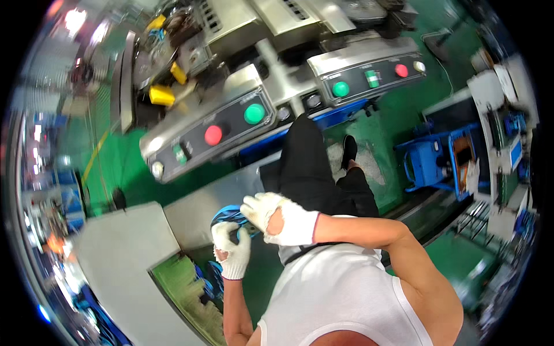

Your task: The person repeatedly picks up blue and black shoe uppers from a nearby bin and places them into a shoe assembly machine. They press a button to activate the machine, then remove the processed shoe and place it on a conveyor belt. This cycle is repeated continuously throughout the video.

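White knitted gloves cover both my hands, with bare skin showing at a gap in each. My left hand (232, 251) is closed, its fingers and thumb curled around the near side of a bundle of looped blue and dark strands (227, 214). My right hand (281, 220) comes across from the right, its fingers bent and close together against the right side of that bundle. Their tips are partly hidden. Whether the strands are cable or thin strip, I cannot make out. More blue strands (212, 277) lie lower, beside my left wrist.
Ahead stand machine panels with green buttons (254, 113) and red buttons (213, 135). A pale grey tabletop (124, 254) lies to the left, next to a metal surface (202, 207). A blue cart (427, 163) and loaded racks stand on the right. Yellow blocks (161, 95) sit among machinery.
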Demonstrator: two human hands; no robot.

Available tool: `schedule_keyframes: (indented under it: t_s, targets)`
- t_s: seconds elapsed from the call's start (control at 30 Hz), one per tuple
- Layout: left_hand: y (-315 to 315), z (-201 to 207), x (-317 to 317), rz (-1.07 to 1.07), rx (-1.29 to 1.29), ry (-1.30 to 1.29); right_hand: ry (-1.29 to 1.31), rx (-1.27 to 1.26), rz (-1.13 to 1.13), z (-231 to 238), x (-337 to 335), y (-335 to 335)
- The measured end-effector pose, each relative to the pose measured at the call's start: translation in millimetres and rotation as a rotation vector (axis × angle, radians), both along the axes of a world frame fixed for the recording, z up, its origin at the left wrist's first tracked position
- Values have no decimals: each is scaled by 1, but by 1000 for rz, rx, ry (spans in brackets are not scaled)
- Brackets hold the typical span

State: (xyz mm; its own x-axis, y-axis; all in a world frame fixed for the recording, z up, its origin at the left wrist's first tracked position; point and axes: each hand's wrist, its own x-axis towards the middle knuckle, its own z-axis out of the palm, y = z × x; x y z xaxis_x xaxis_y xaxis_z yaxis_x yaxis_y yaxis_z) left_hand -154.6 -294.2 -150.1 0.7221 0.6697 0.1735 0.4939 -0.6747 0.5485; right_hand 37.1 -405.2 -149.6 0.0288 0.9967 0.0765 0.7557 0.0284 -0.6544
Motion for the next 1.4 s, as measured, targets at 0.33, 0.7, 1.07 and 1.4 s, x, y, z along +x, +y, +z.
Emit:
schedule_keyframes:
  t_s: [0.33,0.7,1.07,1.4]
  targets:
    - [-44,136,310,-1079,132,-104,708,-71,-807,7,139,-184]
    - [31,66,670,-441,87,-136,1564,579,-1855,-55,132,-267]
    - [85,-4,809,-195,200,-354,1716,423,-2000,-119,139,-281]
    - [-10,123,570,-390,-151,-902,1451,852,-1543,-70,228,-242]
